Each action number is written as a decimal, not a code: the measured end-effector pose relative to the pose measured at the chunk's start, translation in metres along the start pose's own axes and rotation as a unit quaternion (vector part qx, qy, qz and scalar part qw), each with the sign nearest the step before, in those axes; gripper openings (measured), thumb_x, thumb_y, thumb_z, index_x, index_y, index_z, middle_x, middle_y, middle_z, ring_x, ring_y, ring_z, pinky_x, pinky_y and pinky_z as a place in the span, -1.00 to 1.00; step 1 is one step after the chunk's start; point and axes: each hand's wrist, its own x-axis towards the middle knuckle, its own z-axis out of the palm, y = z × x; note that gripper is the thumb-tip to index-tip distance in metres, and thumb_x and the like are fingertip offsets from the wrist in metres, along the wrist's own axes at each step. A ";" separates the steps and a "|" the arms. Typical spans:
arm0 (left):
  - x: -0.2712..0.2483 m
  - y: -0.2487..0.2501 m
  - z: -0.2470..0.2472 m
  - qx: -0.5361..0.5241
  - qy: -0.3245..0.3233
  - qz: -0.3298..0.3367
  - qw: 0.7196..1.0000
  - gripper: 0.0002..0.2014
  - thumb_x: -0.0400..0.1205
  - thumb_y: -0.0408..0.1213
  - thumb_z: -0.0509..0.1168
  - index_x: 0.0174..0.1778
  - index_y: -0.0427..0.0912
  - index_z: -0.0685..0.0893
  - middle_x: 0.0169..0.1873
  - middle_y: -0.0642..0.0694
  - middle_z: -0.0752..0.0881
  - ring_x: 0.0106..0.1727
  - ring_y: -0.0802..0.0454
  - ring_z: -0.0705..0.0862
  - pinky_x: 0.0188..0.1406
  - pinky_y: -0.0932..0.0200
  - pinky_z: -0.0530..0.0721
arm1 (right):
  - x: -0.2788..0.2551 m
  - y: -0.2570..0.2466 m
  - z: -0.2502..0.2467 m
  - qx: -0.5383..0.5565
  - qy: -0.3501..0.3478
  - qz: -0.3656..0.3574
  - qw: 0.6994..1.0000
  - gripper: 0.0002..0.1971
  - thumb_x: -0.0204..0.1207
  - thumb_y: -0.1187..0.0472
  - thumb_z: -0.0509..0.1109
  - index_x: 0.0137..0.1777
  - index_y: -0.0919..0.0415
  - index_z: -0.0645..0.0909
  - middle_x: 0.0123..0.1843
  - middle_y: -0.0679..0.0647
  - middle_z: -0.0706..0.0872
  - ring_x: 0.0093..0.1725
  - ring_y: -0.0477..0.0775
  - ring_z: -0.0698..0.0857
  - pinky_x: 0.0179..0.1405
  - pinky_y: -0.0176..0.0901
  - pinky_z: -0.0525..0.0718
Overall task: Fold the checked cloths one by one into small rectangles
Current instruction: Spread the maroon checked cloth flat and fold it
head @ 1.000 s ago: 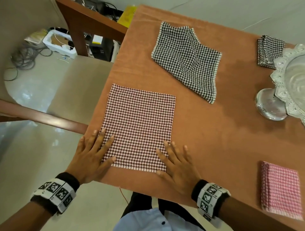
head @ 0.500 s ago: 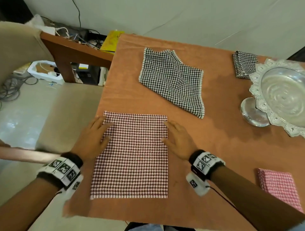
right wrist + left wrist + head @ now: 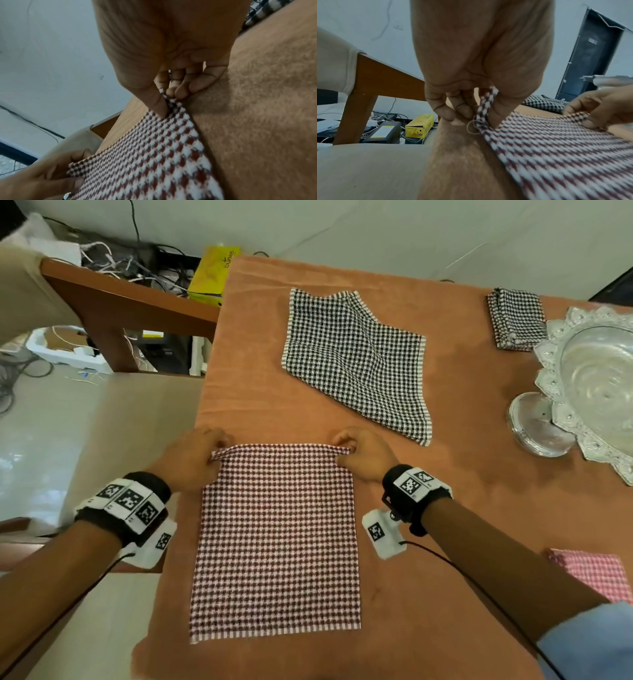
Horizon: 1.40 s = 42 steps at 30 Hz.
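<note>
A maroon-and-white checked cloth [image 3: 277,539] lies flat on the orange-covered table [image 3: 428,542] in front of me. My left hand [image 3: 215,451] pinches its far left corner, thumb against curled fingers [image 3: 484,108]. My right hand [image 3: 344,451] pinches the far right corner [image 3: 169,100] the same way. Both corners are lifted a little off the table. A black-and-white checked cloth [image 3: 356,361] lies spread and rumpled beyond. A folded black-and-white cloth [image 3: 517,318] sits at the far right, and a folded pink checked cloth [image 3: 592,575] at the near right.
A silver pedestal bowl [image 3: 596,392] stands at the right edge of the table. To the left are a beige chair seat [image 3: 130,419], a wooden side table [image 3: 120,299] with cables, and a yellow box [image 3: 214,273]. The table's left edge runs close to my left hand.
Both hands slid from the cloth's near corners up along its sides to the far corners. Flat a moment ago, they now pinch those corners and lift them slightly.
</note>
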 end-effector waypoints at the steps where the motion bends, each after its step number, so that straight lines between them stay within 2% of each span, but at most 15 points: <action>1: 0.001 0.001 -0.003 -0.011 -0.009 0.007 1.000 -0.72 0.56 -0.33 0.38 0.17 -0.02 0.64 0.17 -0.05 0.67 0.20 -0.11 0.61 0.29 -0.18 0.57 | 0.001 0.000 -0.001 0.005 -0.006 0.001 1.000 -0.83 0.47 0.24 0.52 0.00 -0.03 0.71 -0.09 -0.27 0.68 -0.13 -0.23 0.62 -0.12 -0.25 0.54; 3: 0.002 0.003 -0.009 -0.033 -0.011 0.012 0.999 -0.84 0.59 -0.33 0.42 0.05 -0.05 0.67 0.09 -0.01 0.69 0.13 -0.05 0.63 0.19 -0.05 0.56 | 0.001 0.001 -0.004 0.016 -0.007 -0.008 1.000 -0.93 0.49 0.20 0.54 -0.10 0.00 0.74 -0.24 -0.28 0.67 -0.27 -0.31 0.60 -0.20 -0.34 0.47; 6: -0.001 0.005 -0.017 -0.101 0.044 0.000 0.994 -0.88 0.54 -0.34 0.49 -0.16 -0.04 0.70 -0.13 0.05 0.76 -0.08 0.09 0.70 -0.02 0.11 0.61 | -0.001 0.002 -0.015 0.049 0.002 -0.024 0.999 -0.90 0.47 0.20 0.59 -0.17 -0.03 0.75 -0.40 -0.30 0.71 -0.41 -0.39 0.62 -0.38 -0.52 0.45; 9: -0.006 0.009 -0.030 -0.206 0.124 -0.022 0.970 -0.92 0.51 -0.37 0.53 -0.21 -0.14 0.76 -0.24 0.02 0.79 -0.21 0.26 0.70 -0.16 0.51 0.56 | 0.000 -0.010 -0.037 0.074 0.011 -0.058 0.996 -0.92 0.43 0.25 0.62 -0.15 0.07 0.81 -0.30 -0.23 0.81 -0.29 -0.24 0.76 -0.22 -0.41 0.66; 11: -0.010 0.015 -0.043 -0.255 0.177 -0.030 0.950 -0.93 0.51 -0.34 0.53 -0.17 -0.12 0.78 -0.24 0.08 0.79 -0.20 0.27 0.71 -0.16 0.53 0.55 | 0.001 -0.025 -0.055 0.082 0.048 -0.090 0.991 -0.89 0.41 0.28 0.63 -0.16 0.05 0.82 -0.23 -0.13 0.83 -0.21 -0.18 0.79 -0.09 -0.33 0.71; 14: -0.020 0.025 -0.060 -0.296 0.236 -0.024 0.925 -0.86 0.53 -0.35 0.51 -0.05 -0.07 0.79 -0.16 0.17 0.78 -0.08 0.25 0.71 0.01 0.37 0.63 | 0.000 -0.048 -0.077 0.041 0.101 -0.145 0.983 -0.87 0.39 0.28 0.63 -0.17 0.02 0.79 -0.26 -0.19 0.76 -0.30 -0.36 0.67 -0.22 -0.51 0.55; 16: -0.034 0.033 -0.065 -0.301 0.255 -0.015 0.919 -0.83 0.53 -0.39 0.49 -0.02 -0.07 0.78 -0.08 0.09 0.76 -0.03 0.19 0.70 -0.01 0.22 0.67 | -0.008 -0.056 -0.083 -0.014 0.115 -0.173 0.978 -0.89 0.37 0.22 0.64 -0.19 0.01 0.79 -0.24 -0.19 0.72 -0.26 -0.31 0.65 -0.24 -0.52 0.51; 20: -0.074 0.027 -0.044 -0.293 0.234 0.012 0.927 -0.66 0.46 -0.43 0.53 -0.12 0.20 0.81 -0.03 -0.12 0.69 0.01 0.08 0.67 -0.14 0.18 0.71 | -0.045 -0.047 -0.066 -0.068 0.070 -0.214 0.972 -0.90 0.34 0.19 0.64 -0.18 0.03 0.78 -0.20 -0.16 0.69 -0.22 -0.19 0.64 -0.22 -0.29 0.54; 22: -0.095 0.020 -0.017 -0.293 0.209 0.013 0.933 -0.55 0.43 -0.44 0.56 -0.14 0.35 0.81 -0.01 -0.10 0.66 0.04 0.09 0.65 -0.18 0.30 0.69 | -0.071 -0.033 -0.047 -0.083 0.032 -0.234 0.968 -0.92 0.38 0.18 0.58 -0.15 0.03 0.77 -0.18 -0.15 0.69 -0.20 -0.17 0.64 -0.20 -0.26 0.55; 24: -0.109 0.016 0.012 -0.289 0.198 -0.002 0.937 -0.44 0.41 -0.52 0.57 -0.16 0.44 0.80 0.02 0.00 0.63 0.06 0.22 0.62 -0.18 0.40 0.64 | -0.092 -0.013 -0.024 -0.102 0.006 -0.251 0.963 -0.90 0.36 0.19 0.51 -0.13 0.01 0.76 -0.17 -0.15 0.68 -0.16 -0.14 0.61 -0.15 -0.23 0.54; 26: -0.123 0.016 0.038 -0.294 0.197 -0.019 0.935 -0.38 0.40 -0.59 0.55 -0.17 0.44 0.80 0.01 0.17 0.61 0.01 0.35 0.61 -0.14 0.52 0.58 | -0.107 0.006 -0.001 -0.108 -0.011 -0.235 0.966 -0.84 0.33 0.23 0.50 -0.13 -0.02 0.74 -0.16 -0.18 0.66 -0.14 -0.12 0.59 -0.10 -0.22 0.52; 29: -0.141 0.018 0.067 -0.298 0.188 -0.032 0.935 -0.38 0.38 -0.64 0.53 -0.12 0.36 0.81 -0.03 0.33 0.58 0.00 0.35 0.62 0.01 0.56 0.56 | -0.124 0.025 0.025 -0.111 -0.010 -0.211 0.971 -0.82 0.33 0.25 0.49 -0.14 -0.05 0.71 -0.19 -0.31 0.55 -0.15 -0.16 0.51 -0.09 -0.34 0.41; 34: -0.156 0.017 0.089 -0.316 0.165 -0.062 0.932 -0.46 0.39 -0.53 0.57 -0.11 0.35 0.82 -0.02 0.23 0.59 0.10 0.13 0.66 0.23 0.18 0.61 | -0.131 0.036 0.039 -0.100 0.017 -0.176 0.979 -0.78 0.33 0.31 0.48 -0.15 -0.06 0.70 -0.17 -0.21 0.58 -0.14 -0.11 0.53 -0.10 -0.19 0.51; 39: -0.159 0.020 0.084 -0.311 0.163 -0.057 0.935 -0.43 0.40 -0.52 0.57 -0.15 0.44 0.80 -0.03 0.26 0.64 -0.01 0.30 0.67 0.06 0.52 0.60 | -0.132 0.036 0.042 -0.116 -0.015 -0.167 0.979 -0.82 0.37 0.27 0.49 -0.11 -0.05 0.70 -0.12 -0.21 0.58 -0.10 -0.14 0.53 -0.09 -0.24 0.50; 42: -0.160 0.021 0.080 -0.317 0.146 -0.051 0.936 -0.40 0.40 -0.53 0.56 -0.20 0.48 0.79 -0.04 0.32 0.65 -0.04 0.34 0.68 0.01 0.58 0.58 | -0.135 0.039 0.043 -0.109 -0.019 -0.168 0.980 -0.83 0.37 0.26 0.48 -0.12 -0.05 0.70 -0.12 -0.21 0.60 -0.11 -0.13 0.54 -0.09 -0.18 0.56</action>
